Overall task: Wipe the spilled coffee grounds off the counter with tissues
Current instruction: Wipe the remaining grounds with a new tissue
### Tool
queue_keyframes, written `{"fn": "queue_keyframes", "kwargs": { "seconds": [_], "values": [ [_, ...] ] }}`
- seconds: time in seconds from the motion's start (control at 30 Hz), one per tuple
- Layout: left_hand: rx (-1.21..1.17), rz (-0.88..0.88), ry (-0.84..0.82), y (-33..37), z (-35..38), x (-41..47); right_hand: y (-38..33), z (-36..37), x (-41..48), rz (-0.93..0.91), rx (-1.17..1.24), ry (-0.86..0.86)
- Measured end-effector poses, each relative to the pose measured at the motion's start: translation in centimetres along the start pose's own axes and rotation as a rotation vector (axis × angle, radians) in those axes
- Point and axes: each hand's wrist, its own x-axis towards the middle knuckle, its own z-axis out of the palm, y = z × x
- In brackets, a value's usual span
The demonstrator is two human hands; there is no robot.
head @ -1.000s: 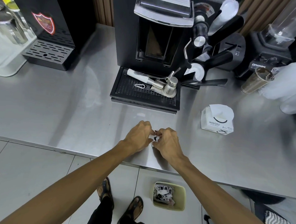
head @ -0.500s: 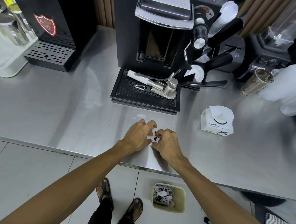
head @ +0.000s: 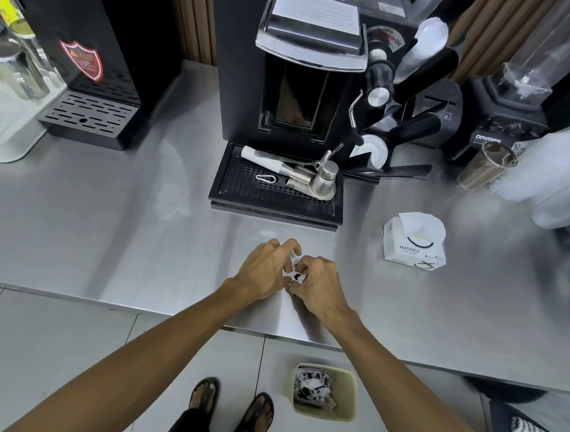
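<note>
Steel counter (head: 117, 240), both hands working: left hand (head: 263, 271) and right hand (head: 319, 283) pinch a crumpled, grounds-stained tissue (head: 294, 275) between curled fingertips, just before the coffee machine (head: 303, 84).

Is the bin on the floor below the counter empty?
No, the bin holds a heap of crumpled tissues with dark stains on them.
</note>
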Motion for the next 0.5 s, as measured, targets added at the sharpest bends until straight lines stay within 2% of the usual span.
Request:
{"fn": "queue_keyframes", "kwargs": {
  "seconds": [0.5],
  "values": [
    [-0.087, 0.137, -0.096, -2.3, -0.9, 1.1, -1.3, 0.5, -0.3, 0.088, -0.033, 0.089]
  ]
}}
